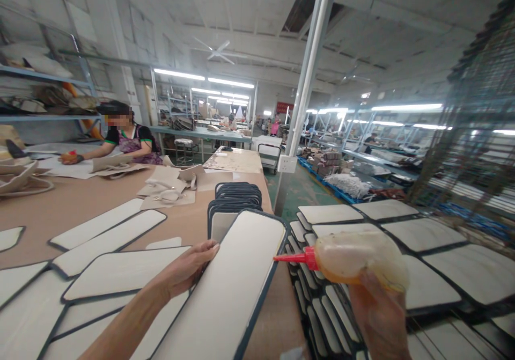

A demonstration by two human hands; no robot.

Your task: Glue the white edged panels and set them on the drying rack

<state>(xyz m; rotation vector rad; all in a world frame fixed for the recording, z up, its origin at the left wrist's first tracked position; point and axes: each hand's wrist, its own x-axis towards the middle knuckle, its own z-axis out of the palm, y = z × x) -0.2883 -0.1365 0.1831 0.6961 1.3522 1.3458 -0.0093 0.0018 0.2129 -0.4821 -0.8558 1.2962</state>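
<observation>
My left hand [192,266] is closed on the left edge of a long cream panel [237,274] with a dark rim and rounded corners, which is held up at a tilt. In my right hand [378,311] is a squeeze bottle [358,255] of amber liquid, lying nearly level. The bottle's red nozzle [295,258] points left, its tip at the panel's right dark edge. Whether any liquid is coming out is too small to tell. Beyond the panel stands a stack of dark-rimmed pieces [235,196].
Similar panels [129,271] lie over the brown table [108,193] on the left. More stacked panels [422,231] fill the right side. Pale bag pieces [171,185] lie farther back. A metal post [300,92] rises behind the table. A co-worker [131,137] works at the far left.
</observation>
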